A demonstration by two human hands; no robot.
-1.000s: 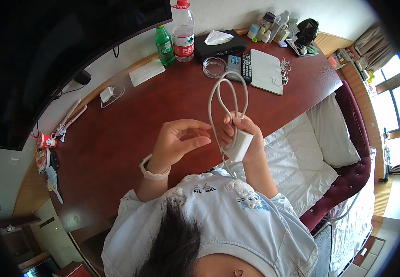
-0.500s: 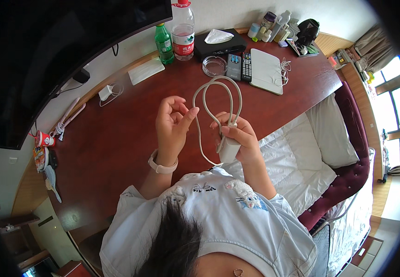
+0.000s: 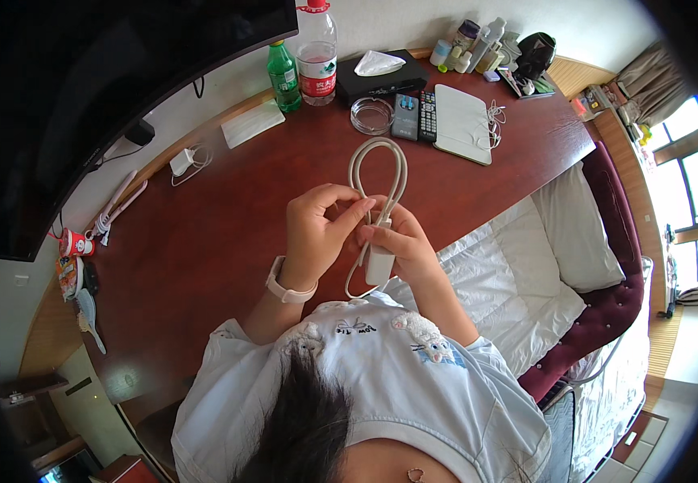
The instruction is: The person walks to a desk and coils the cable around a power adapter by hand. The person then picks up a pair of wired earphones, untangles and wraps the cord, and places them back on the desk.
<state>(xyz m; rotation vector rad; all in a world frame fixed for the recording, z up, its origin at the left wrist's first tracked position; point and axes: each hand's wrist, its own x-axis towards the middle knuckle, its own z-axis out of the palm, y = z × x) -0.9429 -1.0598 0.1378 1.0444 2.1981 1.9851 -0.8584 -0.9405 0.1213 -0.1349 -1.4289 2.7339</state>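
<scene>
A white charger block (image 3: 379,265) with its cable plugged in sits in the grip of my right hand (image 3: 403,241). The white charging cable (image 3: 403,167) rises from it in a double loop above my fingers, and a slack bend of it hangs below, left of the block. Against the loop's base, my left hand (image 3: 316,227) pinches the cable between thumb and forefinger. Both hands almost meet over the near part of the dark red desk (image 3: 204,233). Where the fingers come together, part of the cable is hidden.
A large black screen (image 3: 123,80) overhangs the desk's left side. Along the back stand a green bottle (image 3: 283,78), a large clear bottle (image 3: 317,64) and a glass ashtray (image 3: 372,117). Remotes (image 3: 428,117) and a white laptop-like slab (image 3: 463,125) lie farther right. A bed (image 3: 510,282) adjoins.
My left hand has moved right to meet the right hand and now pinches the cable. The cable loops have drawn closer together, and the charger block has shifted slightly left.
</scene>
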